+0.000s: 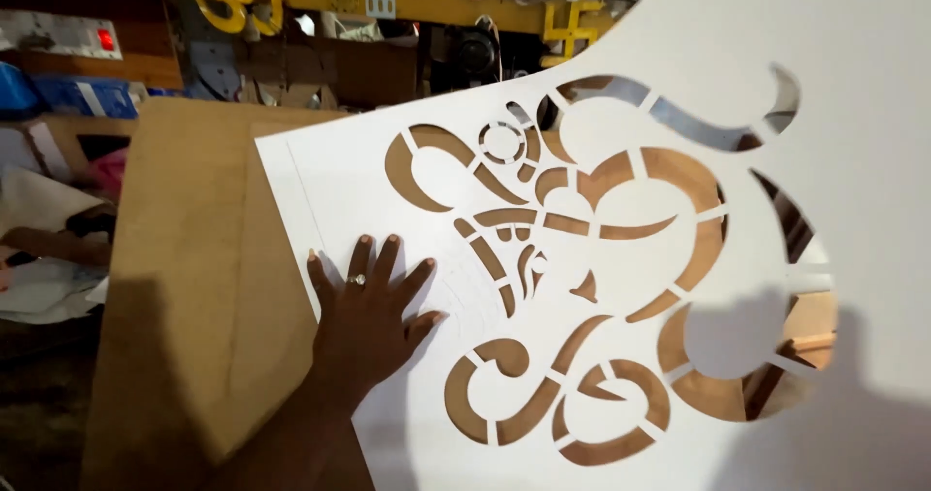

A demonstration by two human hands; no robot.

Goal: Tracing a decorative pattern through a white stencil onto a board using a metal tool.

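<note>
Your left hand (367, 318) lies flat, palm down and fingers spread wide, on the white cut-out sheet (621, 258); it grips nothing and only presses on the surface. A ring (357, 280) shows on one finger. The hand sits close to the sheet's left edge, on a plain uncut part just left of the pierced pattern. Your right hand is not in view.

The sheet is large and white, with curling, band-like openings cut through it and a small circular motif near the top of the pattern. It rests on a brown wooden board (194, 258), which shows through the lower and middle openings; the board extends well beyond the sheet on the left. The sheet's upper right portion rises out of the picture and overhangs the board, where dark background shows through the cuts.

Behind the board, a cluttered shelf holds yellow cut-out shapes (238, 1). Papers (39, 287) lie at the far left.
</note>
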